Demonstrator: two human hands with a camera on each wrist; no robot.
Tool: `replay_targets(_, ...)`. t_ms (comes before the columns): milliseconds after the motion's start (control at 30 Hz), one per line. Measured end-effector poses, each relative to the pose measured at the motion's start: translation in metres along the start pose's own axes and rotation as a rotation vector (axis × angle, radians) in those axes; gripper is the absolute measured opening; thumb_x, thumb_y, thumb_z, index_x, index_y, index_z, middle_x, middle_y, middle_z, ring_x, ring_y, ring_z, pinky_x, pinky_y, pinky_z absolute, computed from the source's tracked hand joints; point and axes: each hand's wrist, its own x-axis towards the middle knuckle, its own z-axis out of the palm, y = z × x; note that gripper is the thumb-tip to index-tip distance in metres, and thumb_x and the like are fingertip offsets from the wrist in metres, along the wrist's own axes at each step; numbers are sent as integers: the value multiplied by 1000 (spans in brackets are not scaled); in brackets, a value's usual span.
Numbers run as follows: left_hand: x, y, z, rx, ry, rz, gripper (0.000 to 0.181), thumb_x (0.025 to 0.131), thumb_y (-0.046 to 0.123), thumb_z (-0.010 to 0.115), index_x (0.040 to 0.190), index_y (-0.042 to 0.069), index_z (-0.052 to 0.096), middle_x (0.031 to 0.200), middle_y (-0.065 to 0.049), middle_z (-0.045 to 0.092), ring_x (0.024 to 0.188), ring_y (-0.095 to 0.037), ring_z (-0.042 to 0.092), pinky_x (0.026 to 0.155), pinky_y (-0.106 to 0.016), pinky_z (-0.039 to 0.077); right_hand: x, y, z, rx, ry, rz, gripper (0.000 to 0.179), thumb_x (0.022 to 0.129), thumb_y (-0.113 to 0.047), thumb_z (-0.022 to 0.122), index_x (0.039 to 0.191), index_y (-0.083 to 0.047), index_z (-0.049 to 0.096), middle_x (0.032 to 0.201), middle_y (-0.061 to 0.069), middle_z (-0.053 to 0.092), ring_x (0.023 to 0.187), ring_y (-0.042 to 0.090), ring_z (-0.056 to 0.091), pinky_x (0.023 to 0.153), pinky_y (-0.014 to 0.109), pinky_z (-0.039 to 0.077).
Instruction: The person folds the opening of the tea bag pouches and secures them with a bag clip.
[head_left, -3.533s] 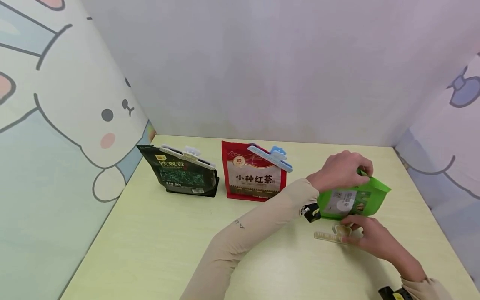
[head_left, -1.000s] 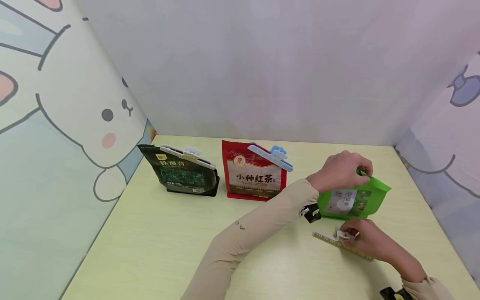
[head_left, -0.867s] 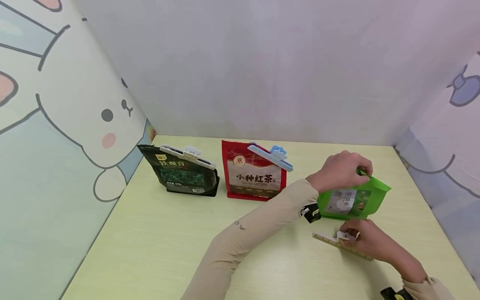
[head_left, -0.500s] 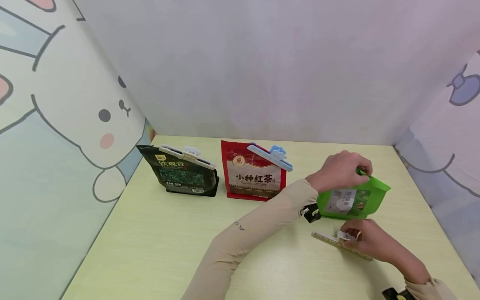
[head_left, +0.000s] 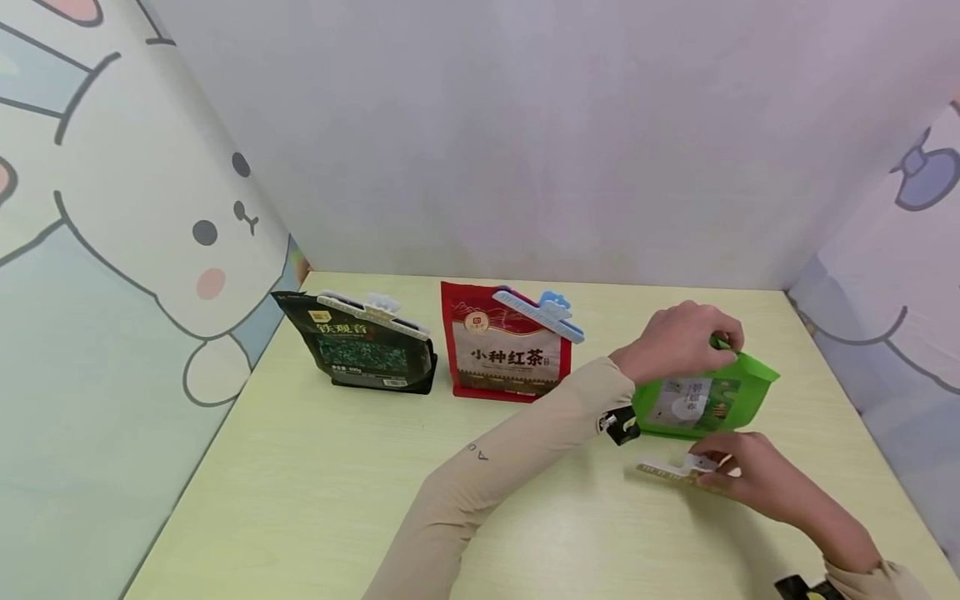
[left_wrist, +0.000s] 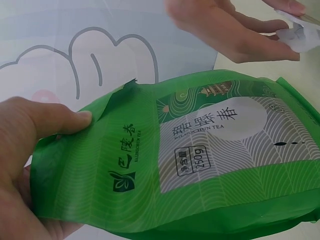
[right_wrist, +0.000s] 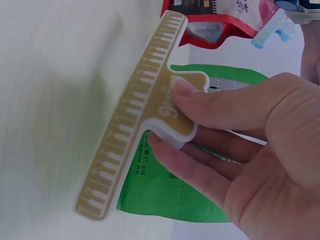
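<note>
At the right of the table stands a green tea bag (head_left: 738,400), a grey label on its front. My left hand (head_left: 686,337) pinches its top edge; in the left wrist view the thumb lies on the green tea bag (left_wrist: 145,200) near a torn corner. In front of the bag my right hand (head_left: 765,475) holds a long bag clip (head_left: 667,472) by its handle. The right wrist view shows the bag clip (right_wrist: 125,120) in gold and white with a piano-key pattern, thumb on one side of the handle, fingers on the other.
A black tea bag (head_left: 360,354) with a white clip (head_left: 375,315) stands at the back left. Beside it is a red tea bag (head_left: 506,358) with a blue clip (head_left: 540,312). Walls with cartoon prints border the pale table (head_left: 300,500).
Over the last seconds my right hand has taken the clip by its handle and turned it. Just now the clip has shifted slightly right and toward the bag. My left hand stays on the bag.
</note>
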Motion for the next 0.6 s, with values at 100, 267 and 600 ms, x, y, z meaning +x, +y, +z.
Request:
replay_targets(100,1,0,0,3,-3,-6,7,93,30,59,93,32,66,90,22,57,76,5,49,61,-16,39,0,-1,-3,-6,10,15,26,72,-4,79,95,-1,68,88,2,67,75,2,61,58,23,51)
replay_targets(267,2,-1,2,10,-9,-13,7,93,31,60,94,32,66,91,23,57,77,5,48,62,-16,39,-2,-4,-7,-16,14,47,26,72,-6,79,95,-1,68,87,1,66,73,2,60,57,24,51)
replay_targets(600,1,0,1,15,-12,-14,6,92,32,61,95,32,66,92,23,57,78,6,48,63,-16,39,-6,-5,-11,-88,124,31,25,69,-6,81,91,-6,70,81,-9,63,70,-1,57,53,22,48)
